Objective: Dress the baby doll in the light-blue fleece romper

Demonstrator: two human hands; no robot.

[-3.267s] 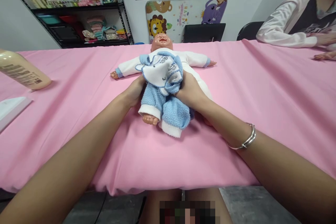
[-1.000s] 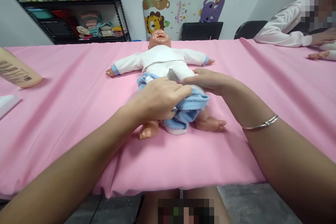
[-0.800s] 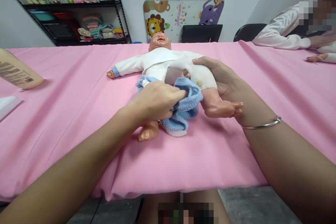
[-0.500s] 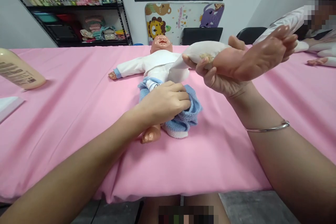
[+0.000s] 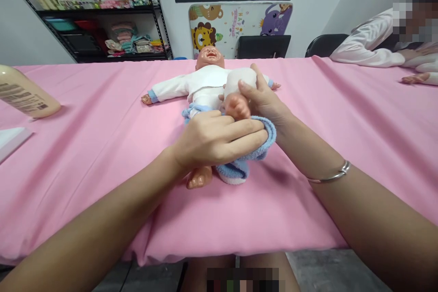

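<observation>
A baby doll in a white top with blue cuffs lies on its back, head toward the far side. My right hand grips the doll's raised leg, whose foot points toward me. My left hand is closed on blue fluffy trousers, holding an opening of them just below that foot. One trouser end with a white edge rests on the cloth. The doll's other foot sticks out bare beneath my left wrist.
A pink cloth covers the table. At the left are a tilted beige bottle and a white flat object. Another person's sleeve and hand are at the far right. Behind stand a shelf and a black chair.
My right hand has brought the doll's leg inward and left, turning its foot toward me. My left hand has shifted right, lifting the trouser opening toward the foot.
</observation>
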